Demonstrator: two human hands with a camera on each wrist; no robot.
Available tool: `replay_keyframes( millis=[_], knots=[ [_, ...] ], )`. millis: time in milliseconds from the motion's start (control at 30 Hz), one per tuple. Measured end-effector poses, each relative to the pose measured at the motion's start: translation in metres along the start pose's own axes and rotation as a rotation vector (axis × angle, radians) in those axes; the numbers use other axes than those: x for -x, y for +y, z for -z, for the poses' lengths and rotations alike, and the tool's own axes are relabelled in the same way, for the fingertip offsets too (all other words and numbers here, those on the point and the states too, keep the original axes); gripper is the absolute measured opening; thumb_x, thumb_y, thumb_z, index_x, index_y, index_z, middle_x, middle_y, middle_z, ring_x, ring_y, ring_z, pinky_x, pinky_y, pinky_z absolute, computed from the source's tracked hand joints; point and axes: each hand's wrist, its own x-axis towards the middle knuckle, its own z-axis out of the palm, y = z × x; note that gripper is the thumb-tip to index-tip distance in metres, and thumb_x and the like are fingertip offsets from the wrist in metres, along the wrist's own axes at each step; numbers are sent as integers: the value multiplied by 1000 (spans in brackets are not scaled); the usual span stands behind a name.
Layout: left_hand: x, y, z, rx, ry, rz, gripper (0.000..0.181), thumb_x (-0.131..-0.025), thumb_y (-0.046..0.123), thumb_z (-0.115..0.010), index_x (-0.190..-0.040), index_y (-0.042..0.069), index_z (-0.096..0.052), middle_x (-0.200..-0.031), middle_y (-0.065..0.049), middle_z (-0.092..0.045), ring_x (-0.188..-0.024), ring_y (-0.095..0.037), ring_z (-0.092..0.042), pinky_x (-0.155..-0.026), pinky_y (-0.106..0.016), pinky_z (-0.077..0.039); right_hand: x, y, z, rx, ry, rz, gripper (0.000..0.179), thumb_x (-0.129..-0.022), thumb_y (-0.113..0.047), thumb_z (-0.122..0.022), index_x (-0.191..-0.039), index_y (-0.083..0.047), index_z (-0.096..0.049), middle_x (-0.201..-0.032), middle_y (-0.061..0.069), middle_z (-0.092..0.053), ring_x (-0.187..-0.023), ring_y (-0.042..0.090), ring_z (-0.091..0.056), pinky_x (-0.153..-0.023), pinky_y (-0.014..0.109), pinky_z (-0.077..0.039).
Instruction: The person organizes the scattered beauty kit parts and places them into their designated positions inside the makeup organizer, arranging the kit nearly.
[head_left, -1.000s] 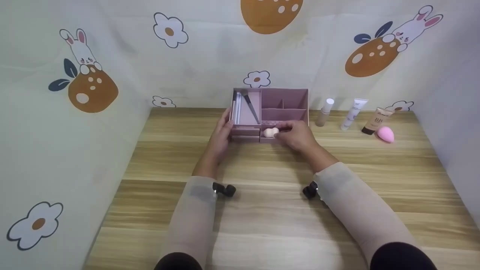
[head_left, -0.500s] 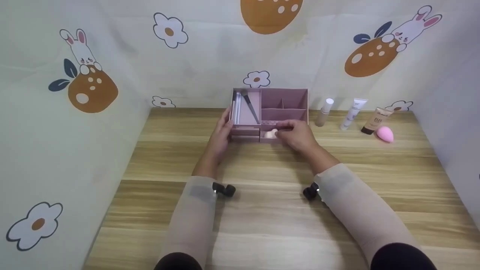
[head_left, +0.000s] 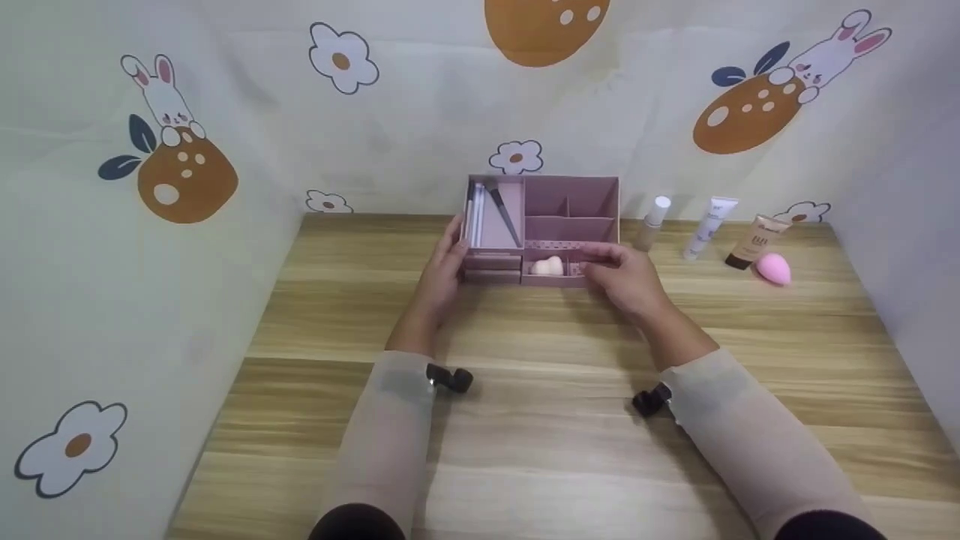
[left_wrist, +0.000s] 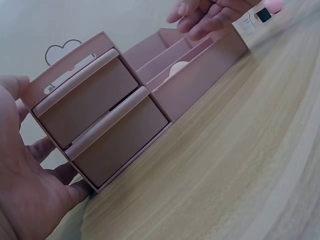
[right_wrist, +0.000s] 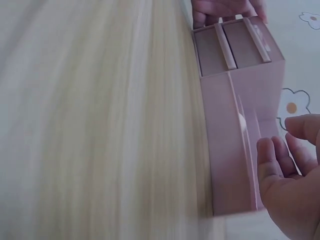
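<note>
A pink makeup organizer (head_left: pixel 570 229) stands at the back of the table. My left hand (head_left: pixel 442 262) holds its left side, with fingers along the side wall and the thumb by the front edge, beside two shut drawers (left_wrist: pixel 120 140). A cream, gourd-shaped makeup sponge (head_left: pixel 548 266) lies in the low front compartment. Just right of it, my right hand (head_left: pixel 626 277) hovers over that compartment's right end, fingers loosely bent and holding nothing in the right wrist view. Several makeup brushes (head_left: pixel 502 214) lie in the organizer's upper left compartment.
Right of the organizer stand a bottle with a white cap (head_left: pixel 655 223), a white tube (head_left: pixel 709 229) and a beige BB cream tube (head_left: pixel 756 241). A pink egg-shaped sponge (head_left: pixel 773 269) lies by that tube. A patterned cloth (head_left: pixel 420 135) hangs behind the table.
My right hand has let go of the cream sponge, which now rests in the front compartment, and has moved to the right. The left hand stays on the organizer.
</note>
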Motion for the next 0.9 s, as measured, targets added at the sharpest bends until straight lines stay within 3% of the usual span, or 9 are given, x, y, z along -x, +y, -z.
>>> replay_keyframes(
  millis=[300,600,800,900],
  knots=[
    [0,0,-1,-3,-3,17,54,-113,50,-43,-165,51,-31,-181,9,-18,-170,-22,-14,-138,-47,-19,19,10,37,30,33,-33,39,-99,-12,-74,-136,-1,-71,-133,16,-72,-101,2,-67,-87,13,-58],
    [1,0,0,-13,7,32,52,-112,54,-43,-162,56,-32,-181,11,-16,-170,-22,-14,-138,-48,-19,31,19,61,-56,69,-21,43,-99,-12,-75,-137,6,-66,-111,-8,-77,-97,-2,-72,-88,15,-61],
    [1,0,0,-34,11,20,52,-112,51,-43,-162,57,-32,-182,8,-15,-169,-23,-14,-137,-49,-19,39,26,83,-61,107,-39,38,-100,-14,-76,-135,0,-68,-107,-18,-78,-97,-4,-72,-89,14,-61],
    [2,0,0,-23,2,17,53,-113,49,-43,-164,54,-31,-182,7,-15,-169,-24,-14,-137,-50,-20,44,30,94,-121,125,-30,29,-100,-10,-75,-128,-7,-72,-104,-20,-78,-97,-3,-73,-88,15,-62]
  ],
)
